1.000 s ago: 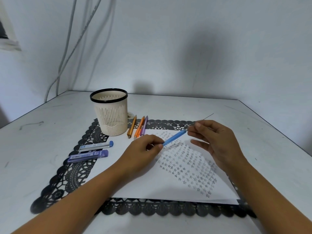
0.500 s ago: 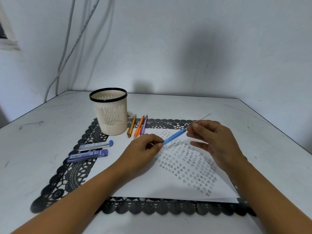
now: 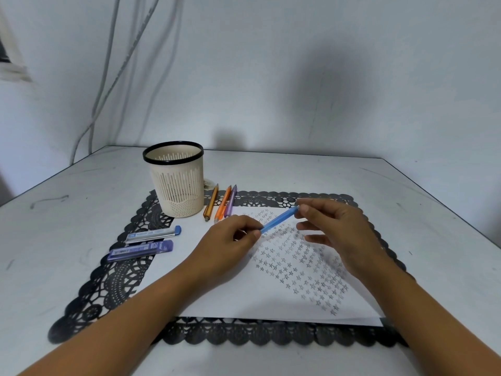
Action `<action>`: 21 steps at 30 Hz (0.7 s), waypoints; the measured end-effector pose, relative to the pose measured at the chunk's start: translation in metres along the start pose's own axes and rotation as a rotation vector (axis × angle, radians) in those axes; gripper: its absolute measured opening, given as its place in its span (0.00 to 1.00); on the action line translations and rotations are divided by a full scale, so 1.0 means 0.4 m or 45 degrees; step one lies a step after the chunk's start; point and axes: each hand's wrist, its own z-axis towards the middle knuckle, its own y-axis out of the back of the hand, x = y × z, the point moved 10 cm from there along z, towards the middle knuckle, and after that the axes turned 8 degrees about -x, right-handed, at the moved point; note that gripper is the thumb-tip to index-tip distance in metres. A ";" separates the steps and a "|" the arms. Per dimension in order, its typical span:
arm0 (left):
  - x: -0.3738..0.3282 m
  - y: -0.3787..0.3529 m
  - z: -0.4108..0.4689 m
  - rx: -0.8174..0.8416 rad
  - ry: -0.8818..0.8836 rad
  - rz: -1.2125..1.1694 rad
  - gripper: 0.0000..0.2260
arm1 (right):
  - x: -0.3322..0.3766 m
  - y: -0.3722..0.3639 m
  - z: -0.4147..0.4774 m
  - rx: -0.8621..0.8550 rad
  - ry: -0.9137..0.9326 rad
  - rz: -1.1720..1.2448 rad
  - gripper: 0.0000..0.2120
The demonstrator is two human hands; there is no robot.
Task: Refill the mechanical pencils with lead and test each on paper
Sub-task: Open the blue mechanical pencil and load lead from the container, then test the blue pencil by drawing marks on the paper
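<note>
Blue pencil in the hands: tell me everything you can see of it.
The blue pencil is a slim, translucent-looking blue plastic barrel, held above the paper, slanting from near left to far right. The left hand pinches its near end, the right hand its far end. Its near tip is hidden by fingers; no lead shows.

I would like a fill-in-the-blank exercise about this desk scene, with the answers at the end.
1. The left hand and right hand hold a ____ pencil over the paper.
2. The paper shows many small drawn ____.
3. Beside the cup lie ____ more pencils.
4. Two lead cases lie ____ of the paper.
Answers: blue, stars, three, left.
</note>
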 end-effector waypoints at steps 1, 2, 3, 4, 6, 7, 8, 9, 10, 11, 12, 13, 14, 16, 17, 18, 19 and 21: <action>-0.001 0.000 0.000 0.000 -0.002 0.005 0.07 | 0.004 -0.003 -0.002 0.011 0.022 -0.028 0.05; 0.000 0.000 0.000 0.000 -0.002 0.009 0.07 | 0.008 -0.008 -0.005 0.027 0.042 -0.057 0.05; 0.000 0.000 0.000 0.001 -0.001 0.012 0.07 | 0.011 -0.014 -0.007 0.045 0.062 -0.089 0.05; 0.000 -0.001 0.001 0.002 -0.002 0.015 0.07 | 0.014 -0.020 -0.010 0.061 0.078 -0.121 0.05; 0.000 -0.001 0.002 0.004 -0.006 0.023 0.07 | 0.016 -0.028 -0.014 0.088 0.085 -0.159 0.06; 0.000 -0.001 0.001 0.006 -0.007 0.026 0.07 | 0.014 -0.031 -0.016 0.100 0.074 -0.158 0.06; 0.001 -0.002 0.001 0.007 -0.007 0.024 0.07 | 0.012 -0.033 -0.017 0.110 0.057 -0.149 0.06; 0.001 -0.002 0.001 0.009 -0.006 0.018 0.06 | 0.010 -0.033 -0.017 0.116 0.042 -0.141 0.06; 0.001 -0.003 0.001 0.011 -0.006 0.013 0.06 | 0.007 -0.033 -0.018 0.120 0.031 -0.138 0.06; 0.000 -0.004 0.000 0.016 -0.008 0.008 0.06 | 0.004 -0.034 -0.018 0.125 0.017 -0.136 0.06; -0.001 -0.006 -0.001 0.020 -0.013 0.002 0.06 | 0.000 -0.037 -0.019 0.136 -0.002 -0.127 0.06; -0.004 -0.007 -0.001 0.022 -0.020 -0.005 0.06 | -0.005 -0.042 -0.021 0.152 -0.027 -0.110 0.06; -0.006 -0.007 -0.002 0.024 -0.025 -0.011 0.05 | -0.011 -0.047 -0.023 0.172 -0.055 -0.088 0.06; -0.010 -0.009 -0.003 0.034 -0.034 -0.017 0.05 | -0.022 -0.057 -0.028 0.215 -0.101 -0.047 0.07; -0.012 -0.010 -0.005 0.040 -0.047 -0.017 0.05 | -0.026 -0.061 -0.030 0.230 -0.112 -0.025 0.08; -0.017 -0.011 -0.007 0.044 -0.071 -0.013 0.05 | -0.026 -0.064 -0.030 0.236 -0.116 0.015 0.08; -0.024 -0.013 -0.011 0.046 -0.109 0.002 0.05 | -0.024 -0.065 -0.029 0.228 -0.122 0.084 0.08; -0.039 -0.022 -0.019 0.064 -0.222 0.095 0.09 | -0.016 -0.056 -0.022 0.162 -0.171 0.317 0.07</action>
